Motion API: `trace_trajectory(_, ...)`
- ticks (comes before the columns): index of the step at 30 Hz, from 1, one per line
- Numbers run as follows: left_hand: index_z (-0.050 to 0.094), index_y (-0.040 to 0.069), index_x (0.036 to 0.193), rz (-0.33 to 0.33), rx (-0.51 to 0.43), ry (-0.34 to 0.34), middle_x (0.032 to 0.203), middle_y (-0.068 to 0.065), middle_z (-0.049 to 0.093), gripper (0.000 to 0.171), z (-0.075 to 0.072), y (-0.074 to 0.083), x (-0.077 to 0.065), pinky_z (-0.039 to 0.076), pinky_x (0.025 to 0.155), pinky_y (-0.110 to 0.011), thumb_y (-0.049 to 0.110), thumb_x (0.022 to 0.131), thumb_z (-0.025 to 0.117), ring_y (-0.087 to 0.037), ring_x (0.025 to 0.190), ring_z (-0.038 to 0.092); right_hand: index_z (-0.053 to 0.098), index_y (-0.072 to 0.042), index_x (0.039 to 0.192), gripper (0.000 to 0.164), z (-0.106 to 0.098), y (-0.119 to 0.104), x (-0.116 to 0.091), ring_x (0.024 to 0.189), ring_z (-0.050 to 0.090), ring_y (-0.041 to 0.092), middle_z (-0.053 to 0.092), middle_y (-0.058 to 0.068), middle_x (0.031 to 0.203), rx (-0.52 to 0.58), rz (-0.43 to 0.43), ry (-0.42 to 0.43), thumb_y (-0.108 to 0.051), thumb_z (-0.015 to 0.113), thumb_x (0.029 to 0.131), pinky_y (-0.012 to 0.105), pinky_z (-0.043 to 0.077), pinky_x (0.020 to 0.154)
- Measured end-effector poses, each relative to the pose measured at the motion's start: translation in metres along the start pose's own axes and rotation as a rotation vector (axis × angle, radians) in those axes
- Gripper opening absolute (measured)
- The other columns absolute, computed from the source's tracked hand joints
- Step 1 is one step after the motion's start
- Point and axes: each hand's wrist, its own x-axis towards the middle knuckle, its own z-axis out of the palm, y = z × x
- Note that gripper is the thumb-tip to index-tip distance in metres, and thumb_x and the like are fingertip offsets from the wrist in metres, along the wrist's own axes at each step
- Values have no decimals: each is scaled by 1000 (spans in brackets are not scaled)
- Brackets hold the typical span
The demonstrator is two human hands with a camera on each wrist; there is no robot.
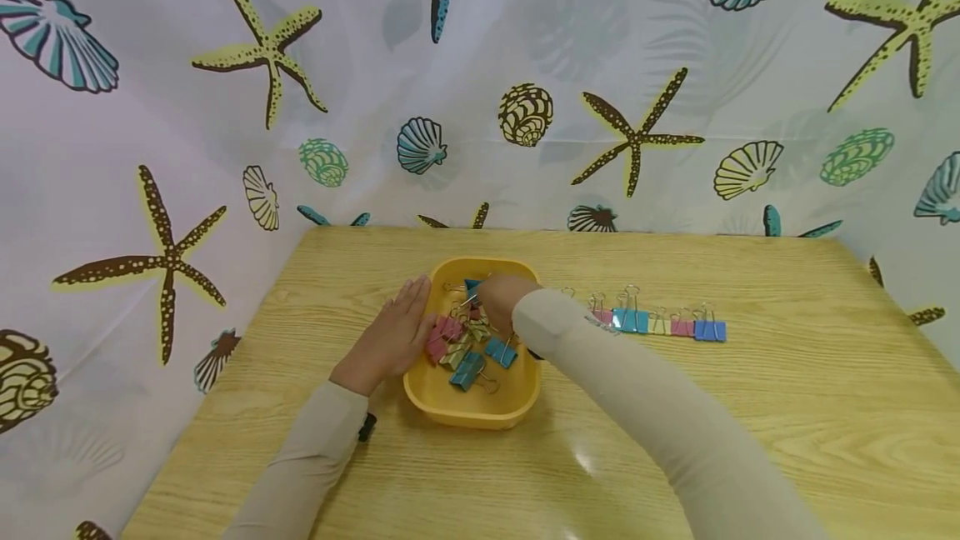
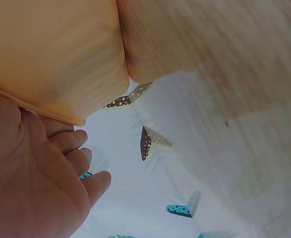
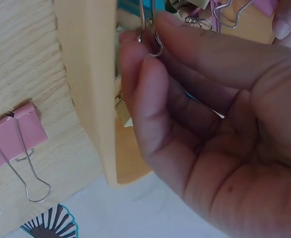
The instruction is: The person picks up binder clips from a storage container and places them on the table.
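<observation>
A yellow plastic bin [image 1: 472, 420] stands on the wooden table with several pink, olive and blue binder clips [image 1: 468, 371] in it. My left hand [image 1: 393, 336] rests against the bin's left rim, its fingers fairly straight along the side. Over the far right part of the bin my right hand [image 1: 506, 300] reaches down among the clips. In the right wrist view its thumb and fingers pinch the wire handle [image 3: 155, 47] of a binder clip. Blue shows just behind that wire, and much of this clip is hidden by the fingers.
Right of the bin, several binder clips stand in a row, among them a pink clip [image 1: 682, 327], a wide light-blue clip [image 1: 630, 321] and a darker blue clip [image 1: 709, 330] at the right end. A patterned cloth [image 1: 480, 182] with shells and starfish hangs behind the table [image 1: 810, 407].
</observation>
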Motion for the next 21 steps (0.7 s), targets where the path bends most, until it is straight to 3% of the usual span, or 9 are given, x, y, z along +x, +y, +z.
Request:
trace_trajectory(5,10,1,153,-1,-5,-8,160,-14,11,60,0,1,-1,15,115,-54,31,106,30,-32,147,9,65,-10,112,31,4,1,5,105,62,22,63,9,122,2,25,-19,-7,75,83,32,53,84)
trace_trajectory(12,10,0,153,-2,-8,1,160,-14,10,60,0,2,0,16,115,-55,31,106,30,-34,146,10,65,-10,107,27,7,3,6,103,62,22,64,8,119,66,36,-33,-4,74,83,33,54,80)
trace_trajectory(15,9,1,153,-9,5,-3,160,-13,9,60,0,2,0,16,115,-55,31,106,30,-34,146,10,64,-10,107,26,6,3,3,95,62,20,64,8,118,82,44,-47,-3,72,84,30,53,72)
trace_trajectory(21,9,1,153,-20,11,-6,161,-12,8,60,0,2,0,16,115,-54,33,106,29,-32,147,9,60,-7,113,37,1,1,-3,65,53,16,60,10,121,108,53,-100,2,74,80,26,44,54)
